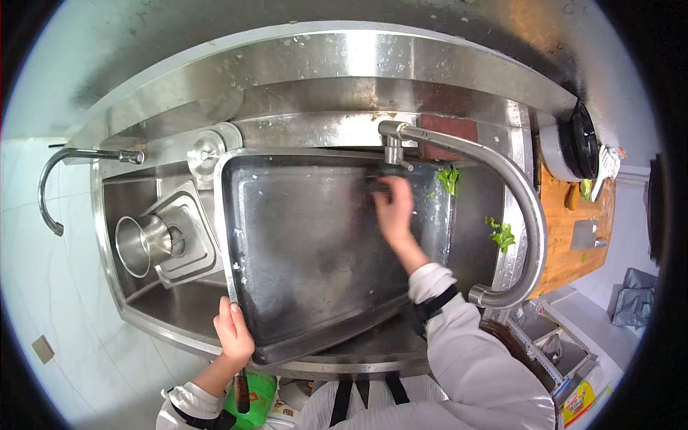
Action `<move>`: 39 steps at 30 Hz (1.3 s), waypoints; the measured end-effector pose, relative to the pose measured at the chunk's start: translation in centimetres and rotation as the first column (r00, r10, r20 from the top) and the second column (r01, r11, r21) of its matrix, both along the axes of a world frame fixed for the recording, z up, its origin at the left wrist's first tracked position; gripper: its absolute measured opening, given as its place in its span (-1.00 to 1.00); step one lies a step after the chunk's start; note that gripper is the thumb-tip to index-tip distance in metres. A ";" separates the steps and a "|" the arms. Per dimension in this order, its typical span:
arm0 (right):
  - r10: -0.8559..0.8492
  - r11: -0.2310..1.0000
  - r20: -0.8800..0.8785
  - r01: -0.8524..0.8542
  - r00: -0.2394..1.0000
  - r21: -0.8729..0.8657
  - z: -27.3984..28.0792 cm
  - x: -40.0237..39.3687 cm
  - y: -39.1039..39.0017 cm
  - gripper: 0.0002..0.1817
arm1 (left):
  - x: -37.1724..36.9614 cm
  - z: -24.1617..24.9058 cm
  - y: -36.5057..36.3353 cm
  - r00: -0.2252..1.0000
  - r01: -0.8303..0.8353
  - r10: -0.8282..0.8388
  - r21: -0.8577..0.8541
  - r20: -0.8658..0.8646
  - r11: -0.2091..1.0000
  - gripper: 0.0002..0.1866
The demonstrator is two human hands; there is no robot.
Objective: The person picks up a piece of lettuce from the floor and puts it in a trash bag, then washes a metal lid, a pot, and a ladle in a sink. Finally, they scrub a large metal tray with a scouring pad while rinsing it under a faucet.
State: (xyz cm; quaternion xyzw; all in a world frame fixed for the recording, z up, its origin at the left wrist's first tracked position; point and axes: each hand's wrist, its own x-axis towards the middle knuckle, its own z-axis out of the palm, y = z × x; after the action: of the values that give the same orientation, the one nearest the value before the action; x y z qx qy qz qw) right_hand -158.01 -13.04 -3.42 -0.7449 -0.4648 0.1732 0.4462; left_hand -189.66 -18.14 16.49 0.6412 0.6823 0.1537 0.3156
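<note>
A large dark metal tray with a raised rim rests tilted across the sink. At its near left corner my left hand is closed round the rim. My right hand is over the far right part of the tray's inside, its fingers closed on a small dark scouring pad, blurred and partly hidden. Pale bits cling to the tray's left and right sides. A dark wooden handle shows just below my left wrist; its other end is hidden.
A curved faucet arches right of the tray, close to my right forearm. Leafy green scraps lie in the right basin. The left basin holds a metal cup and a steel pan. A second faucet stands left; a wooden board is at right.
</note>
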 end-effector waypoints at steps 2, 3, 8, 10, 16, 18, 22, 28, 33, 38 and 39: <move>0.261 0.914 0.156 -0.296 0.953 0.277 4.2 -4.2 3.5 -0.68 | 0.2 0.3 0.2 1.000 0.011 -0.011 -0.001 -0.010 1.000 -0.75; 0.313 0.857 0.203 -0.368 0.928 0.362 4.5 -5.3 5.5 -0.70 | 0.2 0.3 0.2 1.000 0.010 -0.010 -0.004 0.002 1.000 -0.75; 0.167 0.971 0.400 -0.221 0.901 0.092 1.1 -1.2 4.7 -0.74 | -0.2 -0.1 0.1 0.999 0.034 -0.033 0.020 -0.022 0.999 -0.76; -0.142 0.978 0.329 0.082 0.934 0.189 -1.3 2.7 2.9 -0.77 | 0.0 0.1 0.1 0.999 0.022 -0.022 0.003 -0.029 1.000 -0.77; -0.285 0.878 0.390 0.402 0.875 -0.259 -9.4 14.3 -2.0 -0.67 | -0.1 0.0 0.0 1.000 0.022 -0.022 0.009 0.022 1.000 -0.78; -0.158 0.884 0.469 0.336 0.869 -0.325 -9.2 14.5 -2.9 -0.66 | -0.6 -0.3 -0.1 0.999 0.034 -0.034 0.014 -0.009 0.999 -0.77; -0.288 0.636 0.391 0.480 0.874 -0.604 -11.6 12.0 -4.8 -0.69 | -0.1 0.2 0.1 0.999 0.011 -0.010 -0.018 0.044 1.000 -0.78; 0.201 0.977 0.125 -0.190 0.972 -0.093 2.9 -3.7 -4.0 -0.63 | -0.3 0.1 0.1 0.998 0.063 -0.063 0.044 0.003 0.997 -0.82; 0.698 0.607 0.129 -0.677 0.705 0.417 11.1 -17.9 -0.5 -0.69 | -0.7 -0.3 -0.2 0.998 0.055 -0.055 0.016 0.013 0.998 -0.81; 0.450 0.783 0.163 -0.476 0.878 0.402 10.4 -15.2 6.9 -0.73 | -0.5 -0.5 -0.1 0.998 0.061 -0.060 0.044 -0.018 0.997 -0.81; 0.444 0.789 0.157 -0.467 0.882 0.399 10.2 -14.5 8.2 -0.73 | -0.6 -0.3 -0.1 0.997 0.075 -0.074 0.056 -0.032 0.996 -0.80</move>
State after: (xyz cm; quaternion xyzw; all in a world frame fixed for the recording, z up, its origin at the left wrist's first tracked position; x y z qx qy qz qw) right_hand -172.50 -4.87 6.74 -0.4998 -0.6689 0.1495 0.5296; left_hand -190.24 -18.28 16.16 0.6771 0.6580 0.1516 0.2926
